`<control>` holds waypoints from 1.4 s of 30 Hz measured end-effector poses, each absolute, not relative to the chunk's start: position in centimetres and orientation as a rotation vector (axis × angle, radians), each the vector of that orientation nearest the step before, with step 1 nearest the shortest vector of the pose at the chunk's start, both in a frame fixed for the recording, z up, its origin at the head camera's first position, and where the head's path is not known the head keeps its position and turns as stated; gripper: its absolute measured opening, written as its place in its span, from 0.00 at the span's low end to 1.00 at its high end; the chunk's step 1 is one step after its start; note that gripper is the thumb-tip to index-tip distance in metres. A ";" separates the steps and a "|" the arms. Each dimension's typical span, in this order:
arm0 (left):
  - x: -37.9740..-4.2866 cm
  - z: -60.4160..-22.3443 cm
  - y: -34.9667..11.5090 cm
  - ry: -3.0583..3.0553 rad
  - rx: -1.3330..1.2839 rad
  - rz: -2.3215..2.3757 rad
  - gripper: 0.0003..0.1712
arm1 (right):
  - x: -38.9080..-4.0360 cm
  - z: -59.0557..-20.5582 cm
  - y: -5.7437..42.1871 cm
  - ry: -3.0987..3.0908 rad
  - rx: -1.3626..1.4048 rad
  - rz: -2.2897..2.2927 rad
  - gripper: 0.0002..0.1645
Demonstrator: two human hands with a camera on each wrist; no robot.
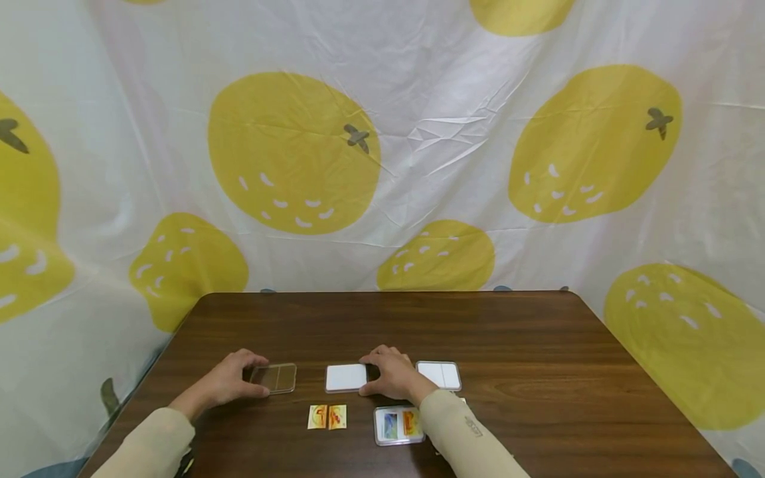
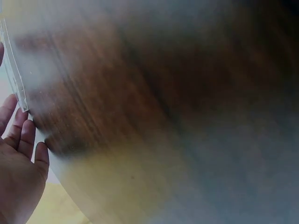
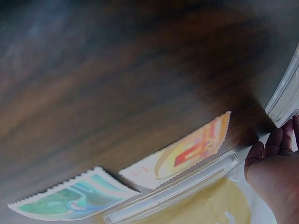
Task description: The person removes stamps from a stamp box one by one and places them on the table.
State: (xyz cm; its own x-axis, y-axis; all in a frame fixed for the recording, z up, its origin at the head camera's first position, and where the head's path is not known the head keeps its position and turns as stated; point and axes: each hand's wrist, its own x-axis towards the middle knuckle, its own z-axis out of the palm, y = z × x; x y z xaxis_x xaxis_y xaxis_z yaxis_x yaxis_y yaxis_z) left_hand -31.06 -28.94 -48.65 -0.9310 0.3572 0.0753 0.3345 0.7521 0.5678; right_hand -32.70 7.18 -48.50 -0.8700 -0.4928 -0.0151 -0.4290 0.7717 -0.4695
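Observation:
At the left of the table, my left hand (image 1: 230, 380) holds a clear, flat plastic case piece (image 1: 281, 378) by its left end, thumb on the near edge and fingers on the far one. The left wrist view shows fingertips against the clear piece's rim (image 2: 18, 84). Near the middle, my right hand (image 1: 391, 377) grips the right end of a clear case with a white insert (image 1: 345, 378), thumb near, fingers far. Part of that case (image 3: 282, 98) also appears in the right wrist view, at the fingertips.
Two orange-yellow stamps (image 1: 327, 417) lie in front of the middle case. A case holding two stamps (image 1: 394, 426) lies beside my right sleeve. Another white-insert case (image 1: 439, 375) sits farther right; near it are a green stamp (image 3: 74, 196) and an orange stamp (image 3: 187, 154), mostly sleeve-hidden overhead.

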 end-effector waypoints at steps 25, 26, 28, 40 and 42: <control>-31.3 -48.5 -28.4 2.915 0.515 0.842 0.36 | -32.5 -48.3 7.1 2.822 -0.755 -0.702 0.38; -31.3 -48.5 -28.3 2.917 0.524 0.846 0.36 | -32.5 -48.3 7.1 2.827 -0.759 -0.698 0.38; -31.3 -48.3 -28.0 2.921 0.539 0.856 0.35 | -32.5 -48.4 7.1 2.835 -0.764 -0.695 0.38; -31.6 -46.7 -25.7 2.922 0.579 0.904 0.34 | -32.4 -48.1 7.1 2.835 -0.789 -0.689 0.41; -31.8 -46.6 -25.4 2.923 0.608 0.903 0.34 | -32.4 -47.9 7.1 2.823 -0.789 -0.705 0.42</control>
